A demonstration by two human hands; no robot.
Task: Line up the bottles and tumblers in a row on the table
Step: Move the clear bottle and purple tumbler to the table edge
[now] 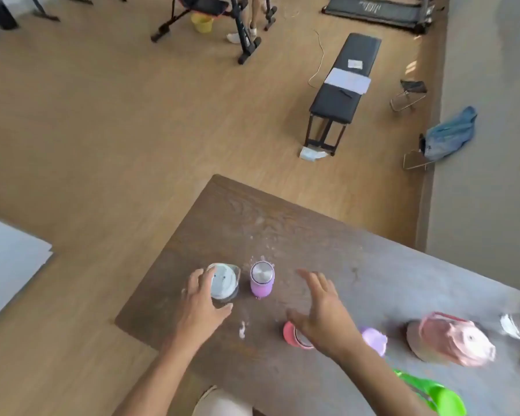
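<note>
On the brown table (pixel 282 223) a clear tumbler with a pale lid (pixel 225 282) stands upright at the left. My left hand (pixel 200 304) wraps its left side. A purple bottle with a metal cap (pixel 262 279) stands just right of it. My right hand (pixel 321 310) hovers with spread fingers above a pink bottle (pixel 291 334). Further right are a lilac bottle (pixel 374 340), a large pink tumbler (pixel 454 340) and a green bottle (pixel 436 394) at the near edge. All are blurred.
A blurred clear item (pixel 514 324) sits at the table's right edge. Beyond the table are a black bench (pixel 342 88), exercise equipment (pixel 210 13), a yellow bucket (pixel 202 23) and a blue cloth (pixel 451 135) on wooden floor. A white surface (pixel 9 259) lies at the left.
</note>
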